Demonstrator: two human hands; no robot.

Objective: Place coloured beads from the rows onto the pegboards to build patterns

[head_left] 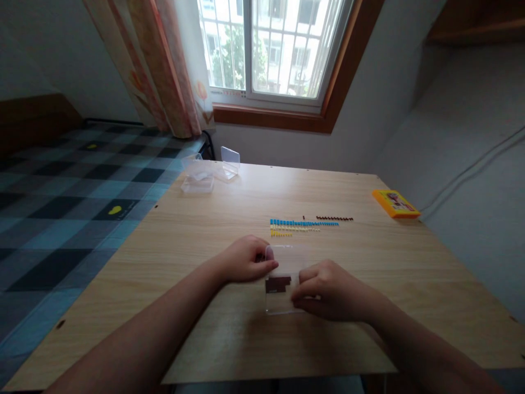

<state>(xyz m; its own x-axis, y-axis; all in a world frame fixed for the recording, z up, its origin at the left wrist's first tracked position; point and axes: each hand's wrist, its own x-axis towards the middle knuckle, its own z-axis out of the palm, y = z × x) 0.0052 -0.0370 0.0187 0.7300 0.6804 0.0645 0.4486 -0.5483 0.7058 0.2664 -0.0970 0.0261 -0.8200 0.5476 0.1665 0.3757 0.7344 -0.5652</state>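
Note:
A small clear plastic box (pixel 283 303) lies in front of me near the table's front, its clear lid (pixel 289 254) opened away from me. Dark brown small pieces (pixel 276 284) sit packed side by side within the box. My left hand (pixel 250 260) is closed around the lid's left edge, the thumb in front and the fingers partly behind. Something dark shows under its curled fingers, too unclear to name. At the box's right side, my right hand (pixel 322 290) has its fingers pinched together beside the brown pieces. Whatever is between those fingertips is hidden.
Beyond the hands lie rows of tiny blue pieces (pixel 303 222), yellow pieces (pixel 281 234) and brown pieces (pixel 334 218). Open clear boxes (pixel 198 185) stand at the back left. An orange-yellow box (pixel 396 203) rests at the right edge. A checked bed (pixel 82 202) adjoins the wooden table (pixel 213 339).

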